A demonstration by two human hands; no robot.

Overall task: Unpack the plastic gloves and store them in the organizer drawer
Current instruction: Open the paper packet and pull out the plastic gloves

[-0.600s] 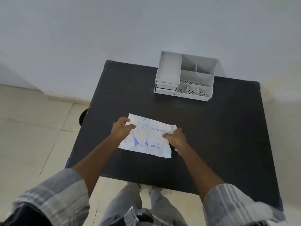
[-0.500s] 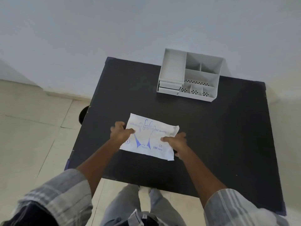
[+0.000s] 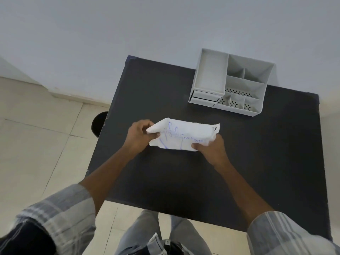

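A: Starting at nine o'clock, there's a dark bin (image 3: 99,124) on the floor by the surface (image 3: 165,177). Next the left hand (image 3: 139,136), closed on the left corner of the glove packet (image 3: 184,137), pinching it up so that end lifts.

B: And the packet itself?

A: White plastic with blue print, held between both hands near the middle of the surface, looking sealed. The right hand (image 3: 211,150) grips its lower right edge, fingers curled under, thumb on top.

B: So opening comes next. How should they manage it?

A: I'd say keep one hand steady and tear from the edge with the other, short and controlled, so the thin gloves don't spill. The notch at the right end looks like a fair starting point.

B: And the drawer?

A: The grey organizer (image 3: 231,83) sits at one o'clock from the hands, well apart, near the wall. Its small drawers (image 3: 205,97) are on its left front face and appear closed, so one needs pulling out first.
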